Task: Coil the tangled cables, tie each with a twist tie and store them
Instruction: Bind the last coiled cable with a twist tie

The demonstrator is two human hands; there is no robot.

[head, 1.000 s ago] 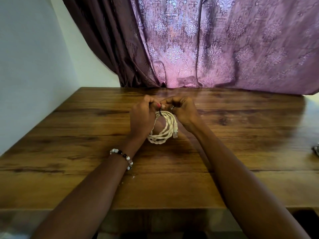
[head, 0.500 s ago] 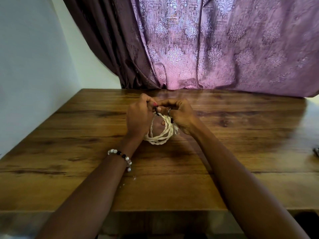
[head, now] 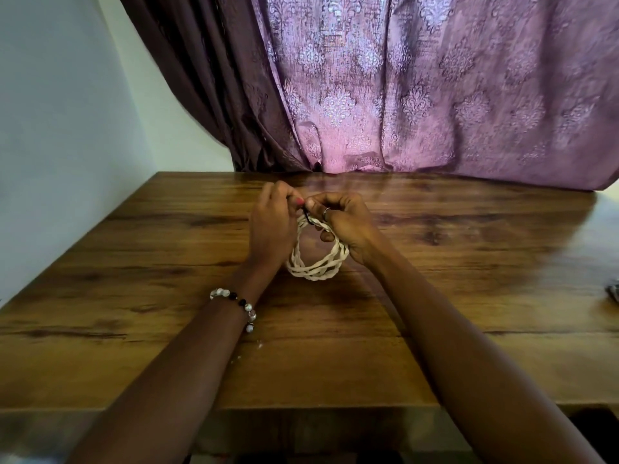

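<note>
Since the earlier frame the cream cable coil (head: 315,252) has tipped further open toward the camera, so its ring now shows as a clear loop, its near edge resting on the wooden surface (head: 134,296) at the middle. Both hands meet at the coil's far, upper edge. The left hand (head: 269,229) has its fingers curled, thumb and fingertip pinching one end of the thin black twist tie (head: 308,220). The right hand (head: 345,226) has its grip curled round the coil's right side, with thumb and forefinger pinching the tie's other end, touching the left fingertips. The step in hand looks to be tying this coil. Next, the tie ends likely need twisting together until snug, while the right hand keeps the loops bunched so none slips free.
</note>
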